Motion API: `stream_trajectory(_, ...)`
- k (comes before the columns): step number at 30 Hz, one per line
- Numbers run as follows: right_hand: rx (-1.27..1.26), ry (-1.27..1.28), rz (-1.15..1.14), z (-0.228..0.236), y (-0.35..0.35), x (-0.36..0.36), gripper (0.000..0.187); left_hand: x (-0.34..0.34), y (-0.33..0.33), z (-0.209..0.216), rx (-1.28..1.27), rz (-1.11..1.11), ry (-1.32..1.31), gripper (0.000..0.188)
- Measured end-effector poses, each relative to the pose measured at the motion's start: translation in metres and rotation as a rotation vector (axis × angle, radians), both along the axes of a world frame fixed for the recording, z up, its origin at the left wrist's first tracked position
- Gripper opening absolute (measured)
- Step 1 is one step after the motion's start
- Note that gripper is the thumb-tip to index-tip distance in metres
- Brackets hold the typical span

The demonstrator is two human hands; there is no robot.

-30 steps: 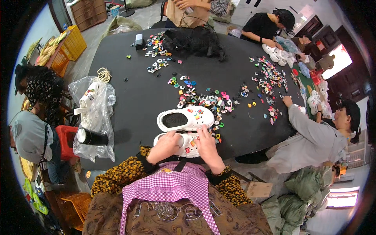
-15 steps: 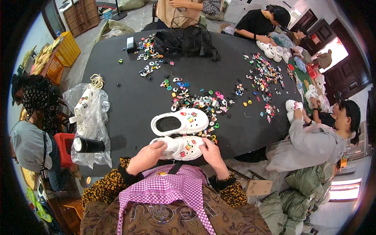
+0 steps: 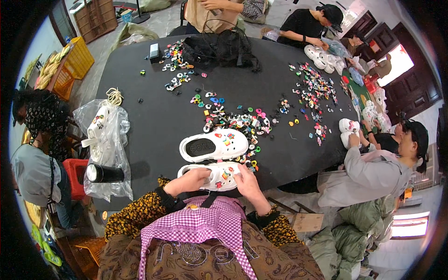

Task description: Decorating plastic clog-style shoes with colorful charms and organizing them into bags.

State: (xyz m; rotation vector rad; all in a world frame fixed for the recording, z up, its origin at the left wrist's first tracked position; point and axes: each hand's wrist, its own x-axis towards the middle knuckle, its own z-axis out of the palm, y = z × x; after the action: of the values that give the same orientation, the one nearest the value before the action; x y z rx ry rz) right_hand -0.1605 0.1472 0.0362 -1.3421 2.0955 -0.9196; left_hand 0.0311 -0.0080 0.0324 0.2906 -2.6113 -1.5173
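Both hands on one shoe here: the left hand (image 3: 187,181) has its grip at the heel end of the near clog (image 3: 221,176), fingers curled in at the opening, while the right hand (image 3: 247,182) takes the toe end in its grip, fingertips up on the charm-dotted front. How firmly either one squeezes, I cannot tell. That white clog sits at the near edge of the desk (image 3: 154,102), and just beyond it lies the far clog (image 3: 219,143), charms on its toe too, opening to the left. Right behind, a colourful spread of loose charms (image 3: 240,121); farther right, another scatter (image 3: 317,84). Over on the left, a clear plastic bag (image 3: 122,123) with a white shoe (image 3: 99,122), and a black tumbler (image 3: 109,173) lying at its near end. Far side, a black mesh bundle (image 3: 224,49) by more charms!
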Motion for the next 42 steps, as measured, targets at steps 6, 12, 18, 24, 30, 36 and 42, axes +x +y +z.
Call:
stream_trajectory(6,0.0,0.045,0.054,-0.003,0.0,-0.005,0.036,0.008,0.004,0.023,-0.006,0.013,-0.067,0.01)
stream_trajectory(12,-0.002,0.111,0.079,0.021,0.009,-0.019,0.034,0.04,-0.003,0.128,-0.235,0.071,0.05,0.024)
stream_trajectory(18,0.057,-0.066,-0.048,0.086,0.01,-0.016,0.022,0.104,-0.007,0.275,0.024,-0.44,0.498,0.029)
stream_trajectory(24,-0.001,0.255,0.8,0.264,0.024,-0.03,0.018,0.117,0.032,0.344,0.013,-0.811,0.491,0.023)
stream_trajectory(30,-0.503,-0.144,1.498,0.342,0.037,0.019,0.031,0.126,0.061,0.363,-0.088,-0.768,0.441,0.023)
stream_trajectory(36,-0.334,-0.114,1.536,0.344,0.038,0.039,0.021,0.135,0.074,0.371,-0.165,-0.7,0.403,0.023)
stream_trajectory(42,-0.251,-0.334,1.641,0.354,0.045,0.035,0.018,0.141,0.08,0.381,-0.116,-0.756,0.35,0.026)
